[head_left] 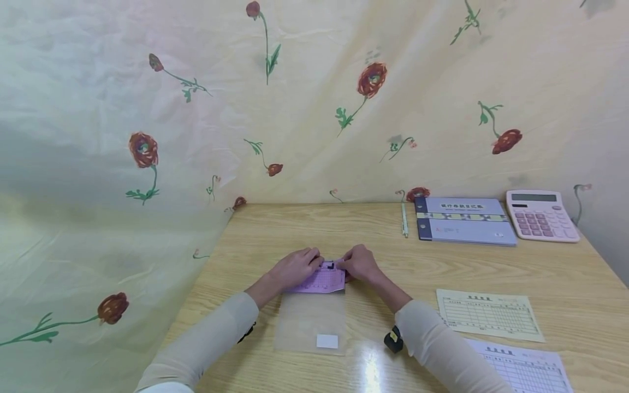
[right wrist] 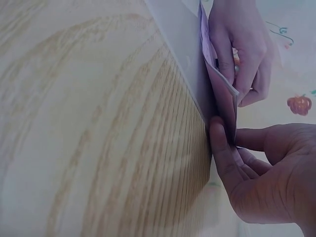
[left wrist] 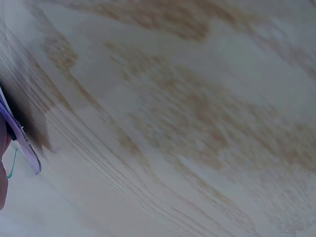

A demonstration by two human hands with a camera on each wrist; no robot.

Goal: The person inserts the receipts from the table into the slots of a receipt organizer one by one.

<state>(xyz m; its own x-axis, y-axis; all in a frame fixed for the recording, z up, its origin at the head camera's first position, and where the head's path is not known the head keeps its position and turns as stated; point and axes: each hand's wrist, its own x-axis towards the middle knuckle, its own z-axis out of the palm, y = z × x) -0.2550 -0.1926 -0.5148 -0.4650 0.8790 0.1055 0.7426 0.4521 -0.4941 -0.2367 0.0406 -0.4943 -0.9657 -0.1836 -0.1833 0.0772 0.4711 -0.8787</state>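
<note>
A pink-purple printed form pad, with a small black piece at its top edge, is tilted up off the table. My left hand pinches its upper left part, the thumb lying on the printed face. At the upper right corner, my right hand pinches the pad between thumb and fingers, as the right wrist view shows. Beneath the pad and toward me lies a clear plastic sleeve with a white label. In the left wrist view only the pad's edge and a bit of finger show.
To the right lie a yellowish printed form and a white-purple one. At the back right are a pen, a blue ledger book and a pink calculator. A flowered curtain hangs behind the wooden table.
</note>
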